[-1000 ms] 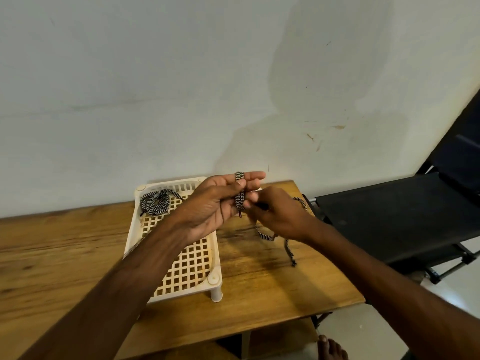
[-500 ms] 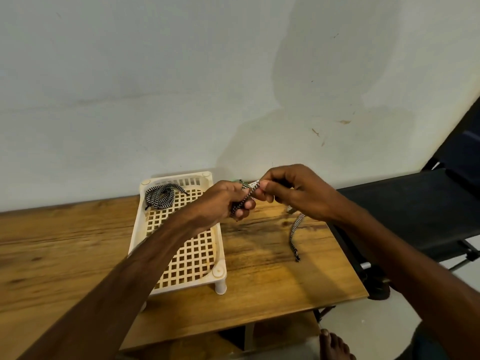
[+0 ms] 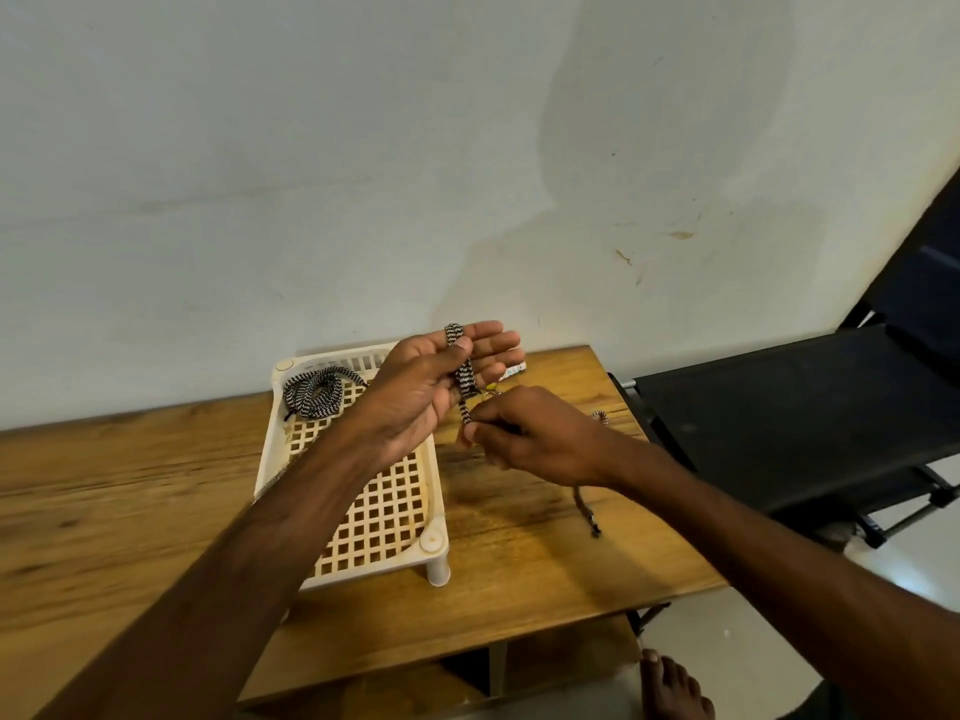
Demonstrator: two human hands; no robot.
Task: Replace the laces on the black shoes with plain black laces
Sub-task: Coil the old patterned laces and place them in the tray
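From the head view, above the near-right side of the white tray [image 3: 435, 544], the left hand [image 3: 423, 392] now has its fingers stretched out. Its thumb pins the patterned lace [image 3: 464, 377], which is looped over the fingertips. Half a second ago that hand was curled. The right hand [image 3: 537, 441] has dropped below it and pinches the lace taut, with the tail [image 3: 587, 511] hanging right of the tray. I'd say another winding turn is being laid, to match the coiled lace [image 3: 311, 394] at the tray's far end. No shoes or plain black laces are in view.
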